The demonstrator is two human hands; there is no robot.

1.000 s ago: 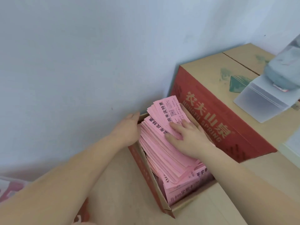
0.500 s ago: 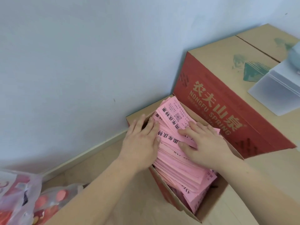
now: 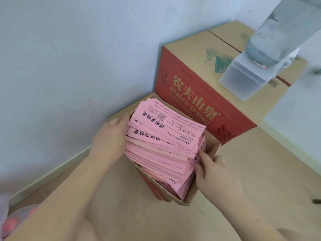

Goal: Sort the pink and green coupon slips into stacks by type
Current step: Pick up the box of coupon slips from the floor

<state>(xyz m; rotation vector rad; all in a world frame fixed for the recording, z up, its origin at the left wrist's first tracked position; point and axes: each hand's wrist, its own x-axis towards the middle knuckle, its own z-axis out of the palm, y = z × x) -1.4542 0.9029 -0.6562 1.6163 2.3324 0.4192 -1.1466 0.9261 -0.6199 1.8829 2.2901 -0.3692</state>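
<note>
Head view: the right hand's point(image 3: 213, 173) fingers point(image 3: 201, 156) are pinched on the slips' point(image 3: 161, 145) edge at the box's point(image 3: 214, 146) right wall. The left hand's point(image 3: 111, 136) fingers point(image 3: 119, 122) are pressed together against the slips at its left wall, their curl hidden. Heaped above the box rim and fanned, the slips could be spilled if lifted unevenly.

The slips point(image 3: 166, 134) are pink with black print, the box point(image 3: 211, 146) is brown with red outer sides, and the carton point(image 3: 191, 94) is red with gold lettering under a tan top marked green.
</note>
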